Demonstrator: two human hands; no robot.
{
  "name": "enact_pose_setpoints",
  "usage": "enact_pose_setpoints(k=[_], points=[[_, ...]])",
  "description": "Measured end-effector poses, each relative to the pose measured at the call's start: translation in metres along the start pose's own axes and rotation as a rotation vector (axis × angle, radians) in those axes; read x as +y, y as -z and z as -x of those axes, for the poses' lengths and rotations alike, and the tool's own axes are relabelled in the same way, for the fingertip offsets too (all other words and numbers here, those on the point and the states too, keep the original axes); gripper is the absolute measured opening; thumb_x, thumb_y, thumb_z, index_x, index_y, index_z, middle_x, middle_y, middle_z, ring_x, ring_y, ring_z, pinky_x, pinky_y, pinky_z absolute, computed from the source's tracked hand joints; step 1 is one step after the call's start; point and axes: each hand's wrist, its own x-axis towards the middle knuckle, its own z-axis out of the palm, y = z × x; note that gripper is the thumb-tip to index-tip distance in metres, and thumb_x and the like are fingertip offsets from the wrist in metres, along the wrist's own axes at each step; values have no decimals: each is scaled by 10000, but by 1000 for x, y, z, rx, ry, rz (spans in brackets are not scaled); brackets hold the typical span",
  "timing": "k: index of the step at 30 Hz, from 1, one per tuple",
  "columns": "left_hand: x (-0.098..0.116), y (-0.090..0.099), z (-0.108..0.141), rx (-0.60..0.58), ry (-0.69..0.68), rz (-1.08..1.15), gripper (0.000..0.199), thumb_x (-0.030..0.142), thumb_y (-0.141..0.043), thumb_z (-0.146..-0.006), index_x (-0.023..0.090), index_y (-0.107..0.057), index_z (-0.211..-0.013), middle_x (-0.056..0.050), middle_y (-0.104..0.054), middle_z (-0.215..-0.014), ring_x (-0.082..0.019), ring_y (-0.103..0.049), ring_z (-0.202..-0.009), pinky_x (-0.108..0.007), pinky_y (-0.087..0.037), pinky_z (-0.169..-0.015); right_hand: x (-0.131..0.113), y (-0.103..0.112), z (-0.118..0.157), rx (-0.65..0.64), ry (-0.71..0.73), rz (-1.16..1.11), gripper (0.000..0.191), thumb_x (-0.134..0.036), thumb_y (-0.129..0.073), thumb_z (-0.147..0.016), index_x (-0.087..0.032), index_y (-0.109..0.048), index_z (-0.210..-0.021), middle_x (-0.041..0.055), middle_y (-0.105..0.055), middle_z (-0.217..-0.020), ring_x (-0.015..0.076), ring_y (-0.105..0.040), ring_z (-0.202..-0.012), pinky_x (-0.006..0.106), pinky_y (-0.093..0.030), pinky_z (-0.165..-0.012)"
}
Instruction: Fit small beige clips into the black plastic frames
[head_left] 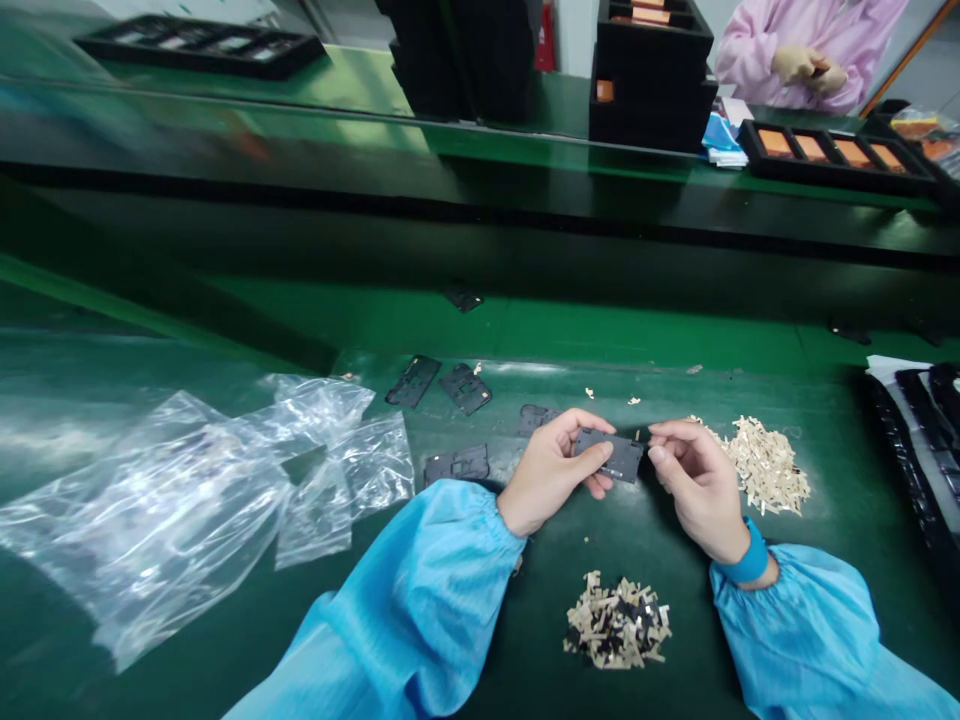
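Observation:
Between thumb and fingers, my left hand (551, 470) holds a thin black plate (611, 456), tilted toward me. Just off the plate's right end is my right hand (697, 485), thumb and forefinger pinched; a tiny light piece (637, 436) shows near the plate's upper right edge, and whether the fingers grip anything is too small to tell. A pile of small beige pieces (769, 465) lies beyond my right hand. Nearer to me sits a mixed pile of beige and black bits (619, 622). Another black plate (456, 465) lies left of my left hand.
Clear plastic bags (187, 500) spread over the left of the green table (540, 600). More black plates (413, 381) lie behind my hands. Black-wrapped items (919, 440) stand at the right edge. Across a raised shelf with black trays (840, 160), a person in pink (810, 50) works.

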Motion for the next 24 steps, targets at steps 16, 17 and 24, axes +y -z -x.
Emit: enact_pose_setpoints(k=[16, 17, 24], points=[[-1, 3, 1, -19, 18, 24, 432, 428, -837, -728, 145, -608, -960, 37, -638, -573, -106, -623, -426, -166, -475, -404, -2, 3, 2, -70, 2, 153, 140, -326, -582, -1019, -218, -642, -953, 41, -591, -899, 138, -534, -672, 281, -395, -553], [-1, 3, 1, -14, 18, 29, 433, 427, -840, -725, 145, -610, -960, 35, -641, -578, -106, -624, -429, -166, -474, -404, -2, 3, 2, -72, 3, 162, 143, -329, -581, -1019, -218, -643, -952, 43, -592, -902, 139, -536, -674, 284, -397, -556], [-2, 3, 1, -9, 9, 52, 428, 432, -842, -726, 150, -618, -957, 26, -652, -595, -97, -608, -425, -171, -479, -409, -4, 2, 3, -69, 39, 223, 140, -312, -582, -1016, -217, -647, -937, 47, -603, -881, 158, -559, -700, 300, -419, -585]])
